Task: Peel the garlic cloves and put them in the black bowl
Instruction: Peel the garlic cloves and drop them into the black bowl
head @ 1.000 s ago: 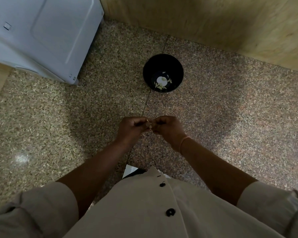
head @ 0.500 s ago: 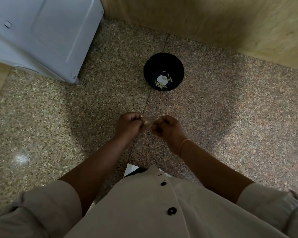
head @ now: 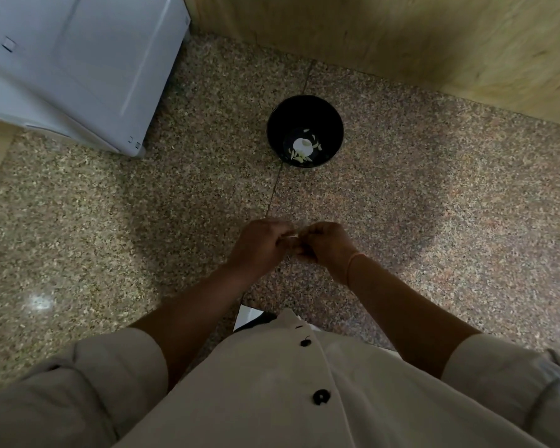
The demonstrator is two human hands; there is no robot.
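Head view.
Left hand [head: 259, 244], right hand [head: 324, 245]: fingers curled, pinching one clove [head: 294, 236] between them. The clove is mostly hidden, apparently mid-peel. The hands were parted half a second ago and are now closed up again, so skin is probably coming off.
Bowl [head: 304, 109]: on tabletop [head: 434, 221], well beyond the hands, holding peeled cloves [head: 299, 156].

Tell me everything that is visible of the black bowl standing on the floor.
The black bowl is round and deep, with smooth, slightly glossy dark walls; its material cannot be told. It stands upright, its mouth open to the camera, on the speckled stone floor, over a thin joint line. At its bottom lie a pale round patch, garlic or a reflection, and several small yellowish-white slivers, probably garlic pieces. From outside, only the floor touches it.
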